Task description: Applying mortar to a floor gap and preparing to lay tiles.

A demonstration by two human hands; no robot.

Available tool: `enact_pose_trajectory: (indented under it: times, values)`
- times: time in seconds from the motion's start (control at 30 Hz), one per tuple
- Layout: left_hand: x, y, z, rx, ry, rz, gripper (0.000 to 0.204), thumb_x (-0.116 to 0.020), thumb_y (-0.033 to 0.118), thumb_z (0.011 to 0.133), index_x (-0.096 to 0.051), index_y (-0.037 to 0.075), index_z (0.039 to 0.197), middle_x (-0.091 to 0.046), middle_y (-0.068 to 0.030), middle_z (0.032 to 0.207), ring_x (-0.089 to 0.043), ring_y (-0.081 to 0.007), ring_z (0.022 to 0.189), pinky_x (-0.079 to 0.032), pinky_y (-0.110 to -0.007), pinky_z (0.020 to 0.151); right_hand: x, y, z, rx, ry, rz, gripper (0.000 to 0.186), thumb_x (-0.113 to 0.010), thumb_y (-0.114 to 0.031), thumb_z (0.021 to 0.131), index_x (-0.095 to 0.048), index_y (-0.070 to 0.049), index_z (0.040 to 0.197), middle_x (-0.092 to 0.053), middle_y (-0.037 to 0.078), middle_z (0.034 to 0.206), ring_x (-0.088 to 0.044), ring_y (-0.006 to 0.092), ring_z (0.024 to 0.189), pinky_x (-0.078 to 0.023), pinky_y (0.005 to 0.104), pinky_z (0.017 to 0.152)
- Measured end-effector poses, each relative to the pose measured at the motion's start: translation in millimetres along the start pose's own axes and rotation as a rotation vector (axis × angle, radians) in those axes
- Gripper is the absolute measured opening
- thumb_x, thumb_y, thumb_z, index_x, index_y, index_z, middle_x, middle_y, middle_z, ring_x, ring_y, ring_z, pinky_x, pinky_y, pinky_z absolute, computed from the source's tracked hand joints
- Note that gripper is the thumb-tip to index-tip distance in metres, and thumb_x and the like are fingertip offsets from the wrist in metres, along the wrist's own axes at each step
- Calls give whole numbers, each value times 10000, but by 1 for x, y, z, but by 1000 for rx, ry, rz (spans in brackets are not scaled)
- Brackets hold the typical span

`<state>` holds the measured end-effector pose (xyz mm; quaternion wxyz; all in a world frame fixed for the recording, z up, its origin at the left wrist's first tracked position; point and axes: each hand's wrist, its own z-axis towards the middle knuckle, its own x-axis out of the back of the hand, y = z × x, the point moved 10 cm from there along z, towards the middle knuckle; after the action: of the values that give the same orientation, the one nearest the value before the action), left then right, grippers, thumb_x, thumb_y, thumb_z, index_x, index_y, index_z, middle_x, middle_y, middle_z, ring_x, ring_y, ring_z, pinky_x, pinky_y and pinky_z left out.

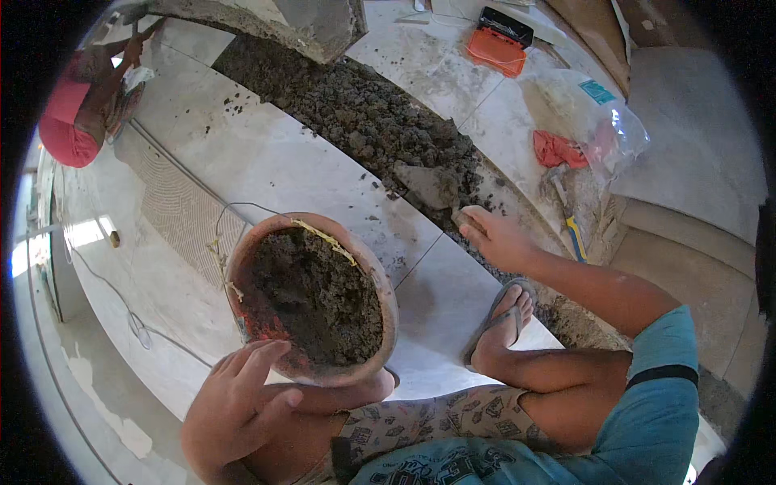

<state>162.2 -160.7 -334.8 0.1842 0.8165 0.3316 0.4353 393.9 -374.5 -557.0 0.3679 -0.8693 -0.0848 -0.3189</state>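
Observation:
A round reddish pan (242, 279) filled with dark damp mortar sits on the tiled floor before me. My left hand (234, 400) rests at the pan's near rim, fingers loosely apart, touching it. My right hand (493, 236) is stretched forward and grips the handle of a trowel (428, 186), whose mortar-covered blade lies in the strip of loose mortar (356, 113) between the tiles. My foot in a grey sandal (497, 323) stands on a white tile just behind that hand.
Another person in red (69, 113) crouches at the far left beside a combed patch of adhesive (182, 210). An orange case (497, 50), a clear plastic bag (594, 121), a red cloth (558, 149) and hand tools lie at the right. A thin string crosses the tiles.

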Motion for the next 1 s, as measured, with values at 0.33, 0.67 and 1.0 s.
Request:
enact_pose_trajectory:
  times: [0.33,0.67,1.0]
  values:
    - [1,3,-9,71,43,-24,506,-681,208,861,-507,-55,1257,-605,-229,1198,-579,-414,1109,-458,-448,938,81,6,-31,152,309,-28,462,-528,-251,974,-432,-44,1376,-626,265,1061,-615,443,979,-480,479,835]
    - [-4,-18,-12,234,104,-36,463,-651,210,895,-515,-75,1234,-607,-270,1157,-583,-442,1083,-475,-434,907,15,50,-22,3,238,183,522,-542,-206,974,-390,-103,1463,-640,222,1083,-633,348,1003,-478,400,890]
    - [2,-8,6,218,87,-15,459,-653,215,897,-517,-52,1245,-610,-266,1124,-592,-436,1055,-476,-431,889,7,33,-22,78,300,49,517,-528,-245,969,-393,-203,1466,-652,245,1013,-630,432,924,-496,506,792]
